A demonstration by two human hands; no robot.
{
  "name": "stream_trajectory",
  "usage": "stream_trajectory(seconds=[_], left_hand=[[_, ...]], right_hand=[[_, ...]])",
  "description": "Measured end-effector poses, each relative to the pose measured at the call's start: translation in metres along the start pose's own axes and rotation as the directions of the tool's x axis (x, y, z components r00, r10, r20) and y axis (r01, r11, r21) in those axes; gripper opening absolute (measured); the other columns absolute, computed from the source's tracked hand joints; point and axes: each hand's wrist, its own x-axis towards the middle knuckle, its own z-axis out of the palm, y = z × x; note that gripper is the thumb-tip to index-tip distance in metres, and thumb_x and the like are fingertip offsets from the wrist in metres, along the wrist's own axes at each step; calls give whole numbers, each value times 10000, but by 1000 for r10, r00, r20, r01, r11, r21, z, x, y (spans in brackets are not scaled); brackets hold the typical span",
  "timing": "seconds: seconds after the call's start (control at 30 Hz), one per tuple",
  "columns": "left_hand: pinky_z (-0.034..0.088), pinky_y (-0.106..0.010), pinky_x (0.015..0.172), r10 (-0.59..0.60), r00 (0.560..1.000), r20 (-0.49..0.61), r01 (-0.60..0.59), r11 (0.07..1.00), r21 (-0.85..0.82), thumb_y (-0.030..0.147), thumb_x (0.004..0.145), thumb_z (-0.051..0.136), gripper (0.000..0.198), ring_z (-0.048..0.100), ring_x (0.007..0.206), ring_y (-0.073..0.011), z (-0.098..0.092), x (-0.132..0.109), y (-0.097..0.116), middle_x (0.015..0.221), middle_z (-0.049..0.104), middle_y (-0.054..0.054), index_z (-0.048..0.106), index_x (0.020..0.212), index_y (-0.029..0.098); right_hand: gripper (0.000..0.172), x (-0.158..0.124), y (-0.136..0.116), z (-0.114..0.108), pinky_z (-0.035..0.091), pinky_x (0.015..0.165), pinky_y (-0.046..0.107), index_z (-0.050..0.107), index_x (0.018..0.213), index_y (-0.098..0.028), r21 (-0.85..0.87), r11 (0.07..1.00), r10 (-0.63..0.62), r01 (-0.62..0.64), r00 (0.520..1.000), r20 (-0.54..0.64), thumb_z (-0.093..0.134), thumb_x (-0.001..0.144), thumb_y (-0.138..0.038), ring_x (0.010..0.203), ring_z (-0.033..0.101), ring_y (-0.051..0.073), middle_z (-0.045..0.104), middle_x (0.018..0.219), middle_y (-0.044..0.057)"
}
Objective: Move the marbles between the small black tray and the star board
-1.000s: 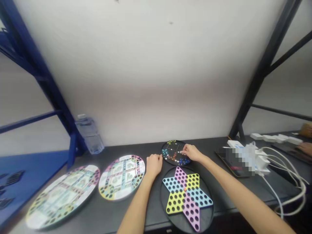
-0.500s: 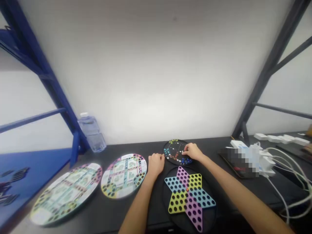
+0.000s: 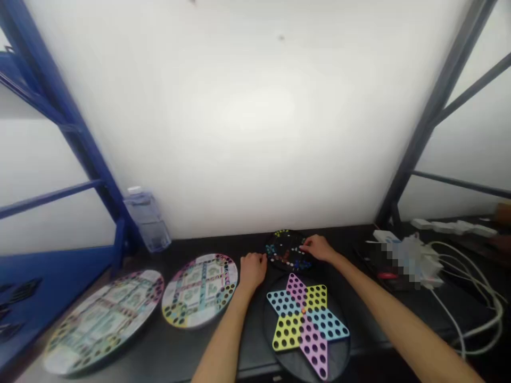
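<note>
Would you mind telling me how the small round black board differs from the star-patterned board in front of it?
The small round black board looks much smaller and sits farther away than the star-patterned board. The black board is dotted with many small coloured pieces, while the star's holes look nearly all empty. The right hand is on the black board, not the star board. Both lie flat on the dark table top.

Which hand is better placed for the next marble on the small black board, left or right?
Probably the right hand: its fingers are over the small black board, while the left hand sits at its edge.
</note>
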Motion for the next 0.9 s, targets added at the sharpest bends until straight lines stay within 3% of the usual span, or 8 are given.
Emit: stream_trajectory(seconds=[0.17, 0.33, 0.5, 0.7, 0.77, 0.9], left_hand=[[353, -317, 816, 3, 1000, 3, -3, 1000, 6, 383, 1018, 353, 488, 638, 959, -234, -1, 0, 0, 910, 736, -113, 723, 773, 181], [350, -324, 802, -3, 1000, -7, 3, 1000, 14, 377, 1017, 357, 480, 639, 940, -235, -2, -1, 0, 901, 738, -107, 729, 783, 185], [346, -320, 798, -5, 1000, 6, 5, 1000, 13, 372, 1017, 353, 480, 638, 938, -229, -1, -1, 0, 904, 735, -107, 729, 784, 185], [349, -323, 797, -22, 1000, -17, 22, 1000, 10, 355, 1003, 379, 454, 637, 927, -229, -2, -3, -2, 886, 736, -94, 730, 767, 187], [349, -319, 785, -25, 999, -28, 25, 1000, 10, 344, 998, 392, 448, 642, 895, -221, -3, -5, -2, 846, 735, -84, 729, 744, 193], [344, -317, 789, -27, 999, -36, 28, 1000, 11, 356, 1002, 384, 458, 639, 902, -220, -3, -5, -2, 863, 735, -95, 723, 745, 186]], right_hand=[[152, 4, -2, 4, 477, 761, 267, 775, 891, -176, -64, 998, 4, -4, 1000, -8, 703, 787, -261, 859, 683, 216, 749, 886, 89], [341, 14, -15, 7, 482, 855, 286, 735, 1127, -233, -136, 991, -15, 16, 1000, 4, 690, 789, -222, 1040, 658, 240, 713, 1126, 99], [219, 19, -23, 7, 481, 847, 310, 772, 992, -215, -154, 988, 19, -12, 999, 48, 704, 786, -245, 1031, 660, 264, 712, 1088, 122], [216, 9, -7, 8, 480, 814, 295, 769, 926, -213, -146, 989, -8, 11, 1000, 18, 768, 714, -255, 991, 666, 252, 710, 1034, 103], [188, 9, -3, 9, 482, 798, 282, 775, 869, -215, -111, 993, -28, 35, 998, 62, 791, 688, -263, 961, 672, 244, 719, 988, 93], [176, 8, -4, 9, 485, 804, 284, 775, 810, -210, -56, 998, -32, 35, 999, 44, 824, 656, -280, 924, 677, 239, 730, 938, 84]])
